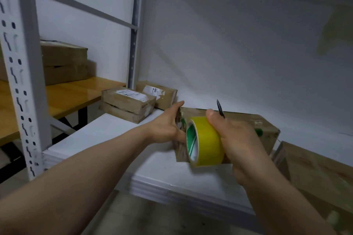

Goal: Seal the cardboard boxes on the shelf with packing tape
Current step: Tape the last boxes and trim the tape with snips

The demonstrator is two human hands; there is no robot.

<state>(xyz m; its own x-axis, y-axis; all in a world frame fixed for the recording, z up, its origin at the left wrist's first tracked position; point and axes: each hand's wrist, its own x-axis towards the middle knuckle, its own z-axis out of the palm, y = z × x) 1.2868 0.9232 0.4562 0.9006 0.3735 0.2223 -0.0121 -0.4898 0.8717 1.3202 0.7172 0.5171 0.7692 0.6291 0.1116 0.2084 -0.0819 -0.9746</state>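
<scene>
A brown cardboard box (246, 120) lies on the white shelf (107, 131) in front of me. My left hand (166, 124) grips the box's left end, thumb over its top edge. A yellow roll of packing tape (208, 141) with a green and white core is held against the box's front by my right hand (235, 139), which is curled round the roll. A thin black pointed tool (220, 108) sticks up from the same hand, above the box top.
Two small labelled boxes (129, 105) (158, 93) sit at the back left of the shelf. Stacked boxes (63, 63) stand on a wooden shelf (76, 93) further left. Another box (315, 173) lies at the right. A perforated white upright (21, 74) stands at the left.
</scene>
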